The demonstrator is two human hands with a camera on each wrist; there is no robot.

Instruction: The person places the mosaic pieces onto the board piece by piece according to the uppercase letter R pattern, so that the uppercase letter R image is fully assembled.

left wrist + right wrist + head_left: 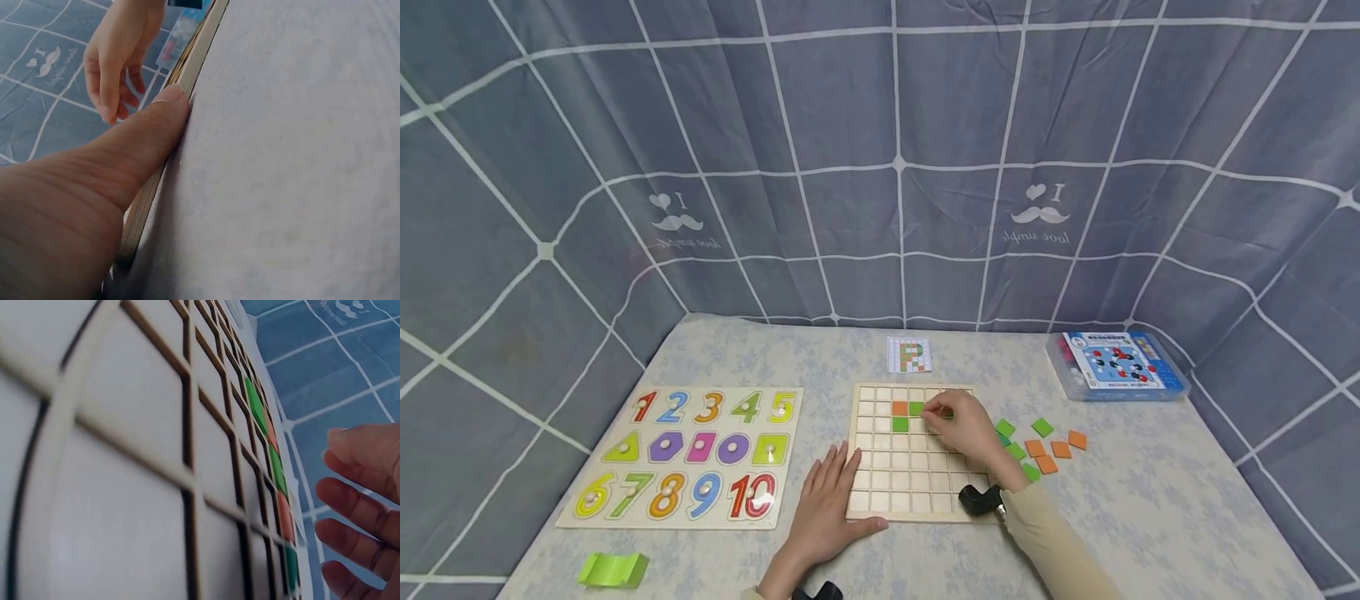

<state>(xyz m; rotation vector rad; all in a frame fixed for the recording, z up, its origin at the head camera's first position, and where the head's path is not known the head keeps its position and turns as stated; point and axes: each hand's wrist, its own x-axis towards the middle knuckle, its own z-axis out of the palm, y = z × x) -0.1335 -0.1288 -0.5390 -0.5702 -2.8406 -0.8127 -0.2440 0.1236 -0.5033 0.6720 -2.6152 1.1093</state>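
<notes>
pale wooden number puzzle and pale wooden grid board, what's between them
The person's left hand, and beyond it bare blue-patterned white tablecloth, as the head view shows.

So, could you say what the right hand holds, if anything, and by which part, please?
The right hand holds nothing visible; its fingers are over the gridded board.

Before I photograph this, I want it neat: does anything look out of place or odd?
The lettering reads backwards: perhaps the curtain hangs inside out. Loose tiles lie scattered right of the board.
</notes>
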